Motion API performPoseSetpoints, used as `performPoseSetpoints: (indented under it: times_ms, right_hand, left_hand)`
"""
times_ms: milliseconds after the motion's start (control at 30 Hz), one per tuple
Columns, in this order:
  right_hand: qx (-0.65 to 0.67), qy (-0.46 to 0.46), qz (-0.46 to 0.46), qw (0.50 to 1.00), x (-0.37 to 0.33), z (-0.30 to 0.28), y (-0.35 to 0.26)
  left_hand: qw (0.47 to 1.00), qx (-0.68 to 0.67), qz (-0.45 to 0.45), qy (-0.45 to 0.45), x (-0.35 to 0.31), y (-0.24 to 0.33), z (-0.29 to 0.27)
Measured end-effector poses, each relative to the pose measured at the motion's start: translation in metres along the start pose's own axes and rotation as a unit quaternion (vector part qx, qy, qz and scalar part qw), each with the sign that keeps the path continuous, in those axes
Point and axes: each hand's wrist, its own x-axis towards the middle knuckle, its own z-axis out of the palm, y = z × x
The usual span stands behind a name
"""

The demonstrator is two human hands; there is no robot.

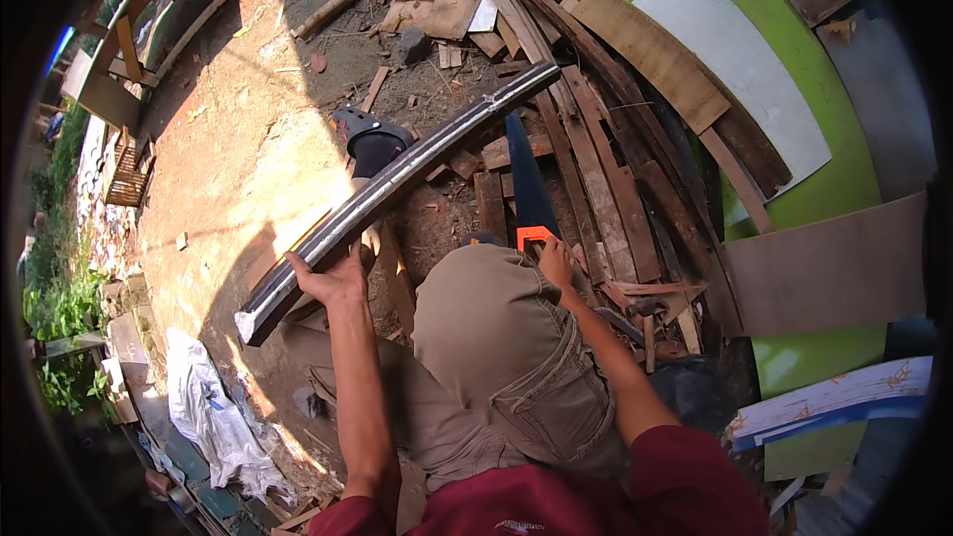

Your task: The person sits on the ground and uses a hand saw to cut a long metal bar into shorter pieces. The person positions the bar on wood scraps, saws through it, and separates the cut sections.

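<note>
A long dark wooden beam (397, 182) with a white, paint-like strip along one face slants from lower left to upper right in front of me. My left hand (336, 280) is closed around its lower part, thumb on the near side. In my right hand (559, 263), beside my knee, is a handsaw (531, 184) held by its orange handle. The dark blade points away from me, and its tip reaches up close under the beam's far part. My foot in a dark clog (369, 134) shows just beyond the beam.
Stacked old planks (615, 208) and wood scraps lie to the right, with a hammer (647, 318) among them. Green and white boards (735, 69) lean farther right. A white sack (213, 417) lies at lower left; a wooden frame (129, 50) stands at upper left.
</note>
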Motion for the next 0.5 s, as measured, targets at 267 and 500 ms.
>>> performPoseSetpoints:
  times_ms: [267, 500]
  right_hand:
    - [-0.056, 0.093, -0.199, 0.974, -0.015, 0.019, 0.031]
    - [-0.201, -0.045, -0.246, 0.947, 0.005, 0.005, 0.054]
  left_hand:
    - [0.993, -0.026, -0.062, -0.092, 0.039, -0.055, -0.005]
    - [0.993, -0.044, -0.089, -0.068, 0.007, -0.056, 0.069]
